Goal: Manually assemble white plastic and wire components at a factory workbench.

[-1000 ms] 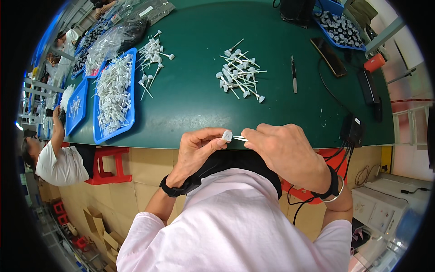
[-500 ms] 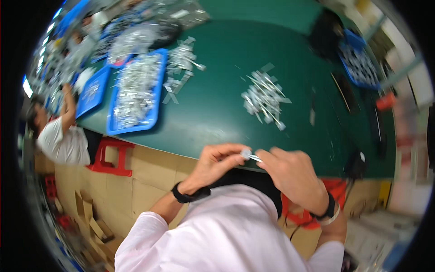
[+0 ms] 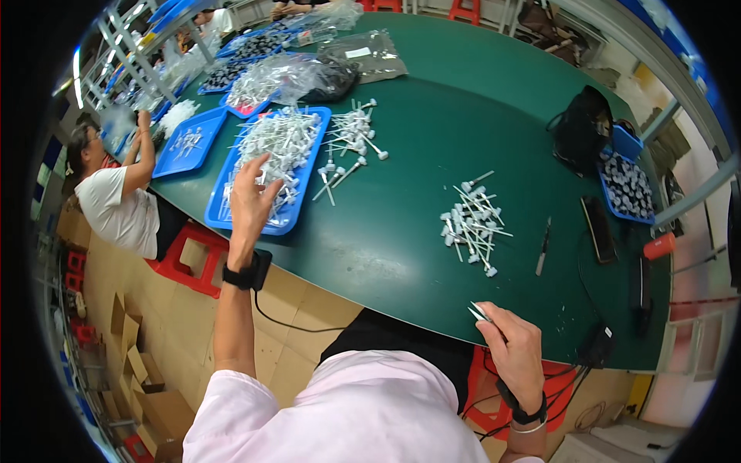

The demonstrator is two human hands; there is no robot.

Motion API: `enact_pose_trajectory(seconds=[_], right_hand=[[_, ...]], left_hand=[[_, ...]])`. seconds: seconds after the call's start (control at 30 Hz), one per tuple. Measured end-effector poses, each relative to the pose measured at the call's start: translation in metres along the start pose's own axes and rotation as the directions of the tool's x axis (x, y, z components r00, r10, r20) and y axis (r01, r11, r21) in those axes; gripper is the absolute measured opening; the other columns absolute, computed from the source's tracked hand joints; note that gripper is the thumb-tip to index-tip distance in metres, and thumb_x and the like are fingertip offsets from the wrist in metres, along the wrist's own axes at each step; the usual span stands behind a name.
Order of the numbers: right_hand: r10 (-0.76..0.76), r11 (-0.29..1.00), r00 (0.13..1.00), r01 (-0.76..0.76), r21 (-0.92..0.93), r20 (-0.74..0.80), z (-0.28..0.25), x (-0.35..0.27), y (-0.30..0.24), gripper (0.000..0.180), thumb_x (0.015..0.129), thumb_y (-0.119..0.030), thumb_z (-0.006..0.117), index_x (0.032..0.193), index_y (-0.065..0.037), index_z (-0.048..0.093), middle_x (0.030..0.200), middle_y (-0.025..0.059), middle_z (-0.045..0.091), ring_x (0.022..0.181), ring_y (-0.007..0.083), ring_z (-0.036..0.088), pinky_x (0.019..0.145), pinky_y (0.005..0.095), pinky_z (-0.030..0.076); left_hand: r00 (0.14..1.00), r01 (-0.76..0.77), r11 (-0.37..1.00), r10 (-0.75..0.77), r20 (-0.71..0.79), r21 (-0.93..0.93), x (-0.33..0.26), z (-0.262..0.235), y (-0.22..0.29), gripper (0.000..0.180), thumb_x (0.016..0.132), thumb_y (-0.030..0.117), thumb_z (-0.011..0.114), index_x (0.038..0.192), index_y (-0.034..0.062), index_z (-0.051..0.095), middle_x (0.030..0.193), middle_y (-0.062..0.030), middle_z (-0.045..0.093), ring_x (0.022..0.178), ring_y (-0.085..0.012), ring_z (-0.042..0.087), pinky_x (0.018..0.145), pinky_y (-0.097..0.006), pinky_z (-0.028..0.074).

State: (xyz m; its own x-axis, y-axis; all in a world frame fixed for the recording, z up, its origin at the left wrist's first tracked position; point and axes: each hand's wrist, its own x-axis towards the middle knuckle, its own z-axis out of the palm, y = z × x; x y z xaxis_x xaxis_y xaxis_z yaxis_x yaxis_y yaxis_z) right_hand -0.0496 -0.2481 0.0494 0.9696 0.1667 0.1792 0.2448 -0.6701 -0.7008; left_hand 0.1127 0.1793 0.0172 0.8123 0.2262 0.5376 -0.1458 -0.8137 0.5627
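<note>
My left hand (image 3: 253, 202) is over the near part of a blue tray (image 3: 315, 157), fingers apart and slightly curled, with nothing seen in them. Heaped in the tray are white plastic pieces (image 3: 284, 139) with thin stems and wider heads. Near the table's front edge, my right hand (image 3: 515, 347) is closed around a slim pointed tool, apparently tweezers (image 3: 478, 312), whose two tips stick out to the upper left. Beyond that hand lies a loose pile of similar stemmed pieces (image 3: 475, 230). Another small cluster (image 3: 355, 130) rests just right of the tray.
A smaller blue tray (image 3: 208, 127) with few pieces sits at the left, near a seated co-worker (image 3: 116, 193). On the right of the green table (image 3: 401, 201) are a thin knife-like tool (image 3: 544, 247), a phone (image 3: 598, 228), a black bag (image 3: 583, 131) and a blue bin (image 3: 629, 189).
My hands were together at the table edge, around a small piece and a thin tool. The left has moved to the tray; the right has moved right and nearer, keeping the tool. The view has shifted.
</note>
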Motion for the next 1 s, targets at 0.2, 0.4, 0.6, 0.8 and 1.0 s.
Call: enact_pose_trajectory(seconds=[0.2,0.4,0.6,0.8,1.0], right_hand=[[0.121,0.991,0.992,-0.118,0.066,-0.045,0.004,-0.012,0.013,0.023,0.091,-0.012,0.067,0.112,-0.002,0.065,0.078,0.0129,0.062,0.062,0.0285,0.057,0.059,0.0374,0.045],[0.149,0.985,0.987,-0.144,0.091,-0.052,0.009,-0.022,0.022,0.023,0.090,-0.011,0.067,0.111,-0.002,0.065,0.080,0.0133,0.064,0.064,0.0295,0.060,0.061,0.0378,0.047],[0.153,0.983,0.988,-0.148,0.110,-0.038,0.010,-0.023,0.025,0.024,0.089,-0.007,0.068,0.111,0.002,0.066,0.084,0.0124,0.067,0.063,0.0205,0.058,0.061,0.0313,0.047],[0.170,0.968,0.984,-0.157,0.195,-0.049,0.012,-0.019,0.019,0.022,0.091,-0.007,0.067,0.111,0.002,0.066,0.088,0.0146,0.068,0.067,0.0253,0.061,0.063,0.0332,0.048],[0.109,0.951,0.993,-0.115,0.286,0.037,0.029,0.012,-0.011,0.024,0.097,-0.011,0.059,0.117,0.003,0.060,0.089,0.0155,0.066,0.067,0.0278,0.060,0.064,0.0350,0.048]], left_hand=[[0.778,-0.250,0.898,0.409,0.477,-0.363,-0.048,0.082,0.139,0.010,0.084,0.004,0.072,0.094,0.0037,0.073,0.085,-0.0105,0.067,0.072,-0.0220,0.063,0.064,-0.033,0.051],[0.744,-0.308,0.915,0.402,0.533,-0.260,-0.045,0.155,0.151,0.013,0.083,0.015,0.074,0.089,0.0041,0.072,0.084,-0.0137,0.069,0.075,-0.0314,0.067,0.068,-0.040,0.053],[0.732,-0.287,0.927,0.374,0.569,-0.240,-0.042,0.165,0.147,0.011,0.082,0.013,0.071,0.084,0.0020,0.071,0.080,-0.0147,0.070,0.069,-0.0336,0.067,0.064,-0.042,0.052],[0.854,0.098,0.928,0.106,0.509,-0.358,-0.050,0.098,0.136,0.018,0.084,0.010,0.075,0.093,0.0014,0.062,0.082,-0.0084,0.071,0.069,-0.0171,0.069,0.066,-0.029,0.054],[0.833,0.250,0.778,0.132,0.538,-0.577,-0.100,0.069,0.153,0.031,0.079,0.009,0.079,0.108,0.0041,0.069,0.085,-0.0029,0.065,0.071,-0.0097,0.060,0.066,-0.025,0.050]])
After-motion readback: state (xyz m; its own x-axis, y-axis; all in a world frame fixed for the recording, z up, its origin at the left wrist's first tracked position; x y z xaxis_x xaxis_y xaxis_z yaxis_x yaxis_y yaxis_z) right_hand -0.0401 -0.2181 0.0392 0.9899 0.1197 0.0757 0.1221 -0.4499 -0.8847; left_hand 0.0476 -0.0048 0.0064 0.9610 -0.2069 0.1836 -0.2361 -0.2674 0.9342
